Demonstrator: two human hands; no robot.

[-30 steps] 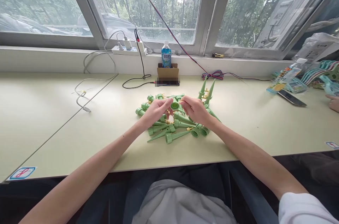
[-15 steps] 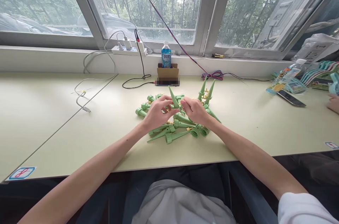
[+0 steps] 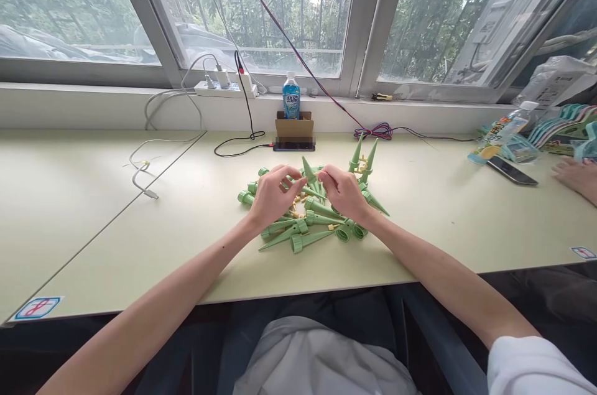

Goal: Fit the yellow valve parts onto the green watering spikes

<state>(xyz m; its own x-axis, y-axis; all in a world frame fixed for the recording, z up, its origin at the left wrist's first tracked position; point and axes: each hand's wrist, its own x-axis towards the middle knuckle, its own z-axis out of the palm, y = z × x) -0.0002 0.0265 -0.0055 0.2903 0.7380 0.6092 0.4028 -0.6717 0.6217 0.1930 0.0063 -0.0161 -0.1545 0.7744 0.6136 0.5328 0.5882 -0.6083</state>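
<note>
Pile lies behind the counter's front edge. Above it, my left hand's fingers pinch a spike; my right hand's curl alongside, grip unclear. Slack pinch could drop it; a knock could topple the upright pair.

The green spike has turned from open cap toward me to tip up, and now sits slightly lower. My left hand has drawn its thumb back; fingertip contact appears possible but is unclear. The co-worker's hand has extended farther onto the bench.
</note>
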